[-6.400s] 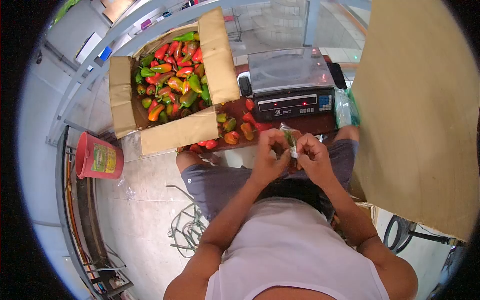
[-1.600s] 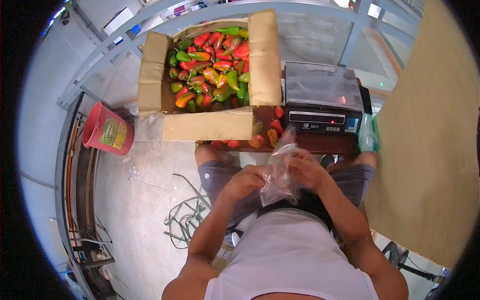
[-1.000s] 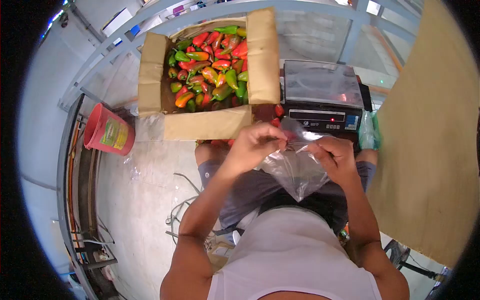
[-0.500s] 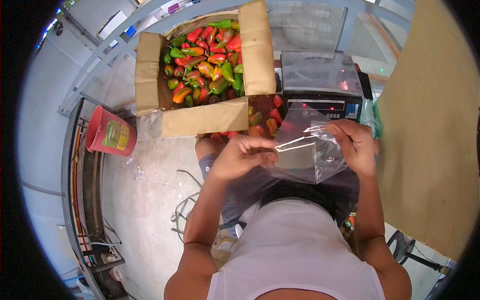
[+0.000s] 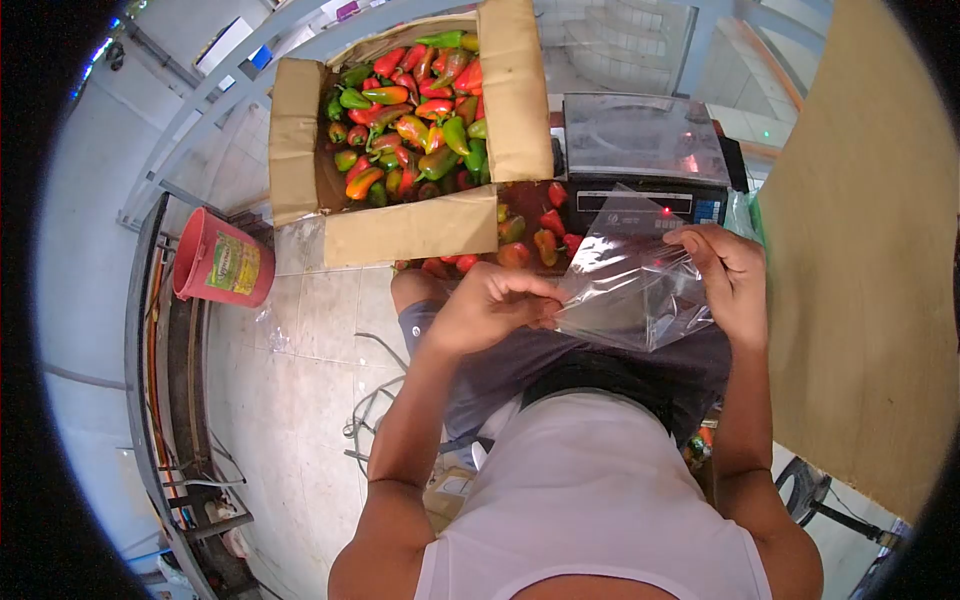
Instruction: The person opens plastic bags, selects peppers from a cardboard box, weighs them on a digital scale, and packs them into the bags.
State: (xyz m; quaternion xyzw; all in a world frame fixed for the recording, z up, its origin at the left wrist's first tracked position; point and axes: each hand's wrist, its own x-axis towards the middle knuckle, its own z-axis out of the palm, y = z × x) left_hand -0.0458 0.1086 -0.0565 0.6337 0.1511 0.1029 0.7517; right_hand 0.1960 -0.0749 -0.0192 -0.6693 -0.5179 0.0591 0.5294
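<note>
Head camera: I see the clear bag [image 5: 625, 290] at 3 o'clock, left hand [image 5: 498, 308] pinching its 9 o'clock side, right hand [image 5: 725, 275] its 2 o'clock side, scale [image 5: 645, 140] beyond at 12

Looks forward and down from up on the head; peeks over the white shirt [image 5: 590, 490], very near at the bottom; sees the left hand [image 5: 502, 308] and right hand [image 5: 728, 275] close by; reaches to the pepper box [image 5: 410, 232] and scale [image 5: 645, 140], farther off; bends round at the edges.
</note>
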